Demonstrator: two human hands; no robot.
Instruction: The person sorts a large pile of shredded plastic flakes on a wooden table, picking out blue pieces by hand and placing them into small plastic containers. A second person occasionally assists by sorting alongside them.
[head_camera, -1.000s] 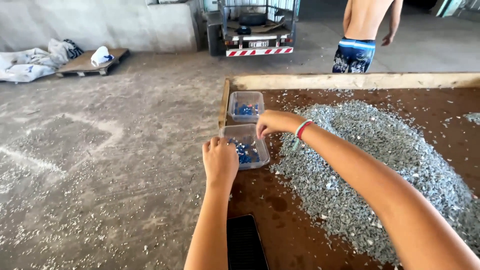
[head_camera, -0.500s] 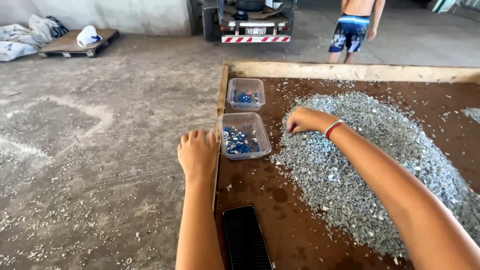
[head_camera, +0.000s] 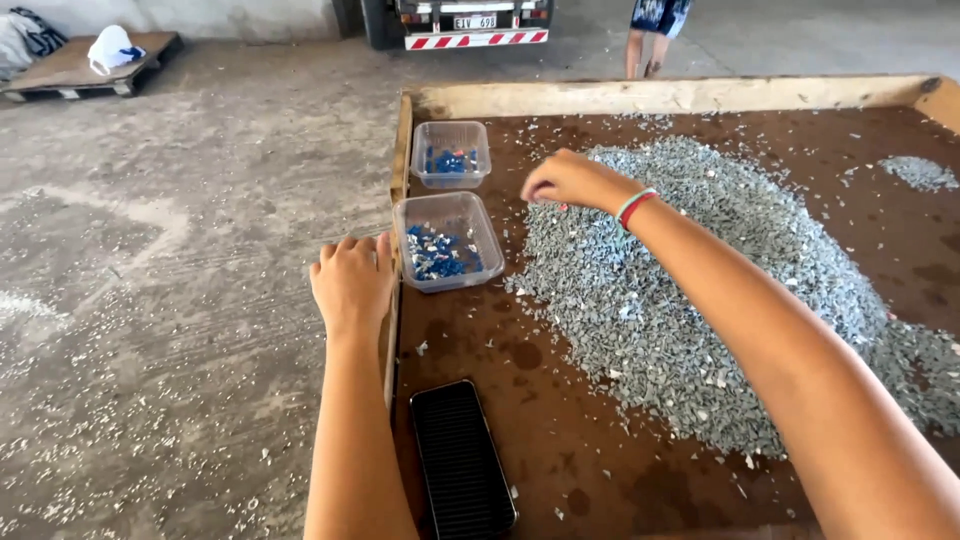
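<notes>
My left hand (head_camera: 352, 283) rests on the left wooden rim of the brown sorting table (head_camera: 540, 420), fingers curled over the edge, holding nothing. Just to its right stands a clear plastic tub (head_camera: 448, 240) with blue pieces in it. A second clear tub (head_camera: 450, 153) with a few blue pieces stands farther back. My right hand (head_camera: 562, 179), with a coloured wristband, hovers over the left edge of a big heap of grey flakes (head_camera: 700, 270), fingertips pinched together on something small that I cannot make out.
A black phone (head_camera: 462, 460) lies face up near the table's front left. A raised wooden rim (head_camera: 660, 96) bounds the table's far side. Beyond stand a person's legs (head_camera: 645, 50) and a vehicle's rear (head_camera: 470, 25). A pallet (head_camera: 80, 65) lies far left on the concrete.
My right hand moved from the near tub to the right, onto the grey heap. My left hand dropped back from the tub to the table's left rim. The camera tilted down.
</notes>
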